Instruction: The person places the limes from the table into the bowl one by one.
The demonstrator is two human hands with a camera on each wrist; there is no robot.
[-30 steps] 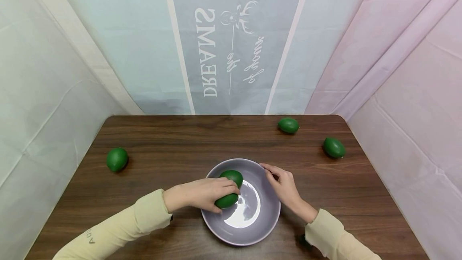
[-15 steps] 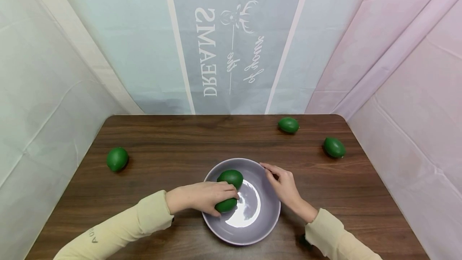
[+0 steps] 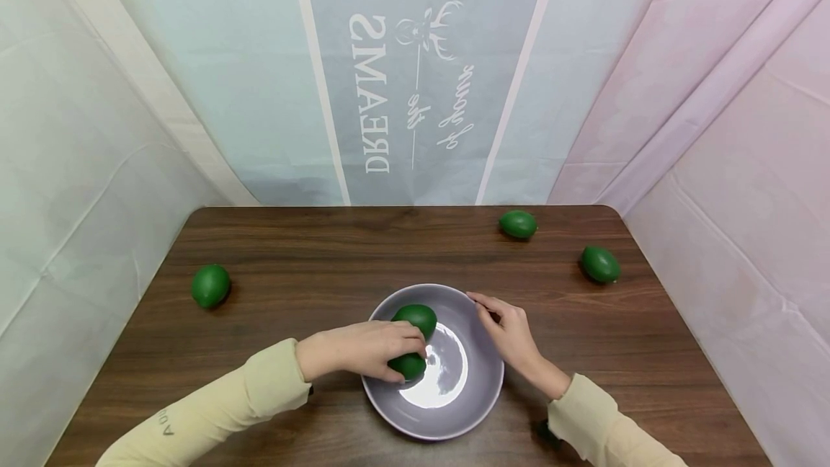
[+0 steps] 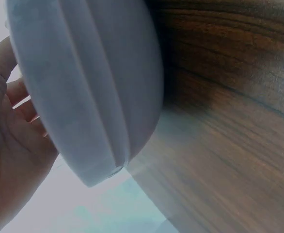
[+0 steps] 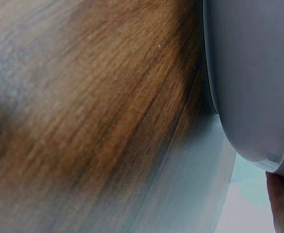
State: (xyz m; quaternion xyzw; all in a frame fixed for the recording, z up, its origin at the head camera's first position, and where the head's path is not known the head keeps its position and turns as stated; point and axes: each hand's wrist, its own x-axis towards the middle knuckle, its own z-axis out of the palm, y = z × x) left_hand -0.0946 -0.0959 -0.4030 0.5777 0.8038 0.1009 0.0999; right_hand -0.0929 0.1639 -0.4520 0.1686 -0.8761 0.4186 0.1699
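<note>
A grey-purple bowl [image 3: 454, 420] stands near the front of the table, with two green limes on the left side of its inside. My left hand [image 3: 369, 350] reaches over the bowl's left rim and grips the nearer lime [image 3: 408, 366], its fingers and thumb around it. Just beyond those fingers lies the other lime [image 3: 418, 318], partly covered by the hand. On the bowl's right side, my right hand [image 3: 515, 337] pinches the rim between thumb and fingers. Both wrist views mostly show the bowl's outer wall [image 4: 93, 82]; the limes are hidden there.
One lime [image 3: 210, 286] lies on the wooden table [image 3: 298, 258] at the left. Another lime [image 3: 518, 225] is by the back edge, right of centre, and a further lime [image 3: 600, 265] rests near the right edge. Fabric curtains [image 3: 415, 92] enclose the back and sides.
The left hand and the lime it grips have shifted only slightly inside the bowl. The right hand, the bowl and the limes on the table stay in place.
</note>
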